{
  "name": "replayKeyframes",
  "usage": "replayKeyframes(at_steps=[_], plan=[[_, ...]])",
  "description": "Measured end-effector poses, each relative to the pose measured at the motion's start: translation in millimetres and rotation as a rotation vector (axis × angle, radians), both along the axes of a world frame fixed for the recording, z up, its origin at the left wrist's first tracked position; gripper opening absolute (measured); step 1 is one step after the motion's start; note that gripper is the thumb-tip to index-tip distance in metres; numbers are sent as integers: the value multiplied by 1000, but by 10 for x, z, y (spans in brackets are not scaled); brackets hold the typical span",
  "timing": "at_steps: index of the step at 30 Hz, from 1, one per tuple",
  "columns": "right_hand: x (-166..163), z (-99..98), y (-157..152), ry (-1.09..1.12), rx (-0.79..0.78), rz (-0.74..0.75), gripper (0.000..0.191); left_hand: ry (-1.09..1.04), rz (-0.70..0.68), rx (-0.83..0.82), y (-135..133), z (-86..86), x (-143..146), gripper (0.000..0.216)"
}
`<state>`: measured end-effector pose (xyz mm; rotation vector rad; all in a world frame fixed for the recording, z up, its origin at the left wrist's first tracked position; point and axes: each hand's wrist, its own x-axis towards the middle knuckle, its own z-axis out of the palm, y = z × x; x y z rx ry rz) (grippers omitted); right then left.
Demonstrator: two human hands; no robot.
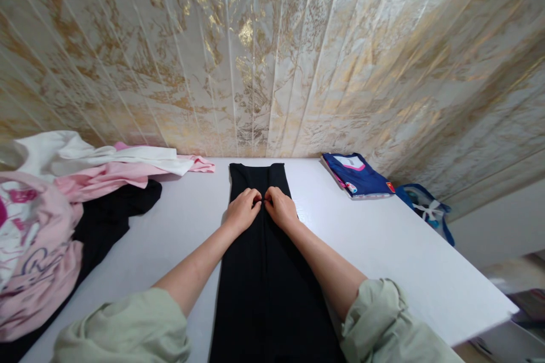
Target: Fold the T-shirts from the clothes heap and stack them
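Observation:
A long black garment lies folded narrow down the middle of the white table, running from the wall toward me. Both my hands rest side by side on its far part. My left hand has its fingers curled and pinches the cloth at the centre line. My right hand is curled the same way and pinches the cloth right beside it, fingertips of the two hands nearly touching. Pale green sleeves are pushed up on both forearms.
A heap of pink, white and black clothes covers the left side of the table. A folded blue garment lies at the back right by the wall. A blue bag sits past the table's right edge. A gold-patterned wall stands behind.

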<state>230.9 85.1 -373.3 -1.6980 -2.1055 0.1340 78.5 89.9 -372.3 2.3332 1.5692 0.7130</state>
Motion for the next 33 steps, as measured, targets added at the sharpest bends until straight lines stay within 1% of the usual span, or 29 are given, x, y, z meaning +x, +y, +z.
replayKeyframes(at_steps=[2,3,5,7,8,9,11,13,14,16,18,20,23,25,28,31,33], plan=[[7,24,-7,-11,-23,12,14,-6,-14,-3,5,-18,-8,7],[13,31,-22,-15,-32,27,18,-7,-15,-5,6,-27,-5,7],[29,31,-99,-31,-39,70,33,-7,-12,-7,6,-39,14,7],[52,16,-254,-50,-34,120,49,-7,-3,-6,3,-42,36,7],[68,6,-357,-52,-29,144,54,-7,1,-4,0,-39,43,6],[89,-1,-471,-46,-26,175,56,-7,3,-3,-5,-31,43,5],[148,2,-699,8,-35,272,55,-7,-2,-2,-32,-3,24,4],[228,37,-877,120,-70,363,47,-8,-7,2,-101,47,-16,2],[269,63,-936,187,-92,382,42,-6,3,6,-158,81,-37,1],[334,121,-997,297,-131,348,33,36,42,-6,-313,159,-60,10],[353,156,-1010,306,-143,284,30,132,64,-76,-501,239,-44,21],[319,151,-1017,206,-112,252,30,245,60,-176,-677,301,6,26],[221,81,-1063,-4,-16,221,34,315,60,-225,-828,337,84,19],[168,24,-1108,-91,35,203,37,283,60,-235,-834,329,108,14],[133,-32,-1159,-135,71,195,40,207,48,-288,-756,306,108,15],[132,-40,-1171,-142,73,189,39,167,0,-323,-691,299,106,17],[150,-13,-1159,-134,62,187,37,147,-48,-322,-704,303,105,17]])
